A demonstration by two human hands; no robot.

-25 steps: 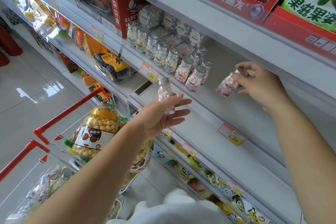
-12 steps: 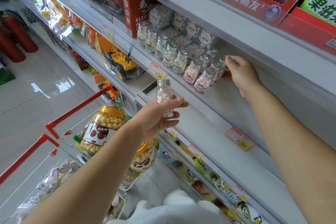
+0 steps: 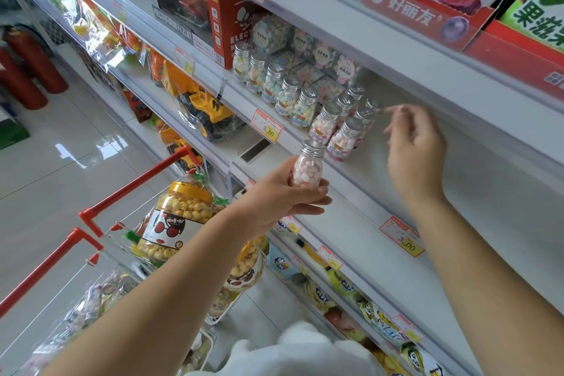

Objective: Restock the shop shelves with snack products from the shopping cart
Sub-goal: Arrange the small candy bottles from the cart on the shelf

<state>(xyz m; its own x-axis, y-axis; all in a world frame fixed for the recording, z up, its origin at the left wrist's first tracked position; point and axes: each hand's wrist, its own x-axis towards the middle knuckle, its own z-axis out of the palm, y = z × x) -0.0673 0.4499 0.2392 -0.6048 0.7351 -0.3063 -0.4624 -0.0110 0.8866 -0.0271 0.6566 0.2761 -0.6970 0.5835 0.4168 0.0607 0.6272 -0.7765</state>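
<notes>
Evidently mid-restock: a person faces a shop shelf (image 3: 366, 168) where a row of candy bottles (image 3: 305, 107) with silver screw caps stands along the front. The person's left hand (image 3: 283, 192) hovers in front of the shelf's front edge, just below that row. Its grip is wrapped round one small clear candy bottle (image 3: 306, 168) filled with pink and white sweets. That bottle sits nearly upright in the hand, long axis close to vertical, with the silver cap on top and leaning slightly to the right.

The right hand (image 3: 415, 149) is just beside the rightmost bottles. It is blurred, its grip loose and holding nothing, fingers lightly curled. Bare shelf lies to the right of the row.

The likely next move is to bring the held bottle to that bare spot, keep it cap-up, and set it close beside its neighbours without toppling them.

Below left, a red-handled shopping cart (image 3: 134, 186) holds a large popcorn jar (image 3: 174, 220).
</notes>
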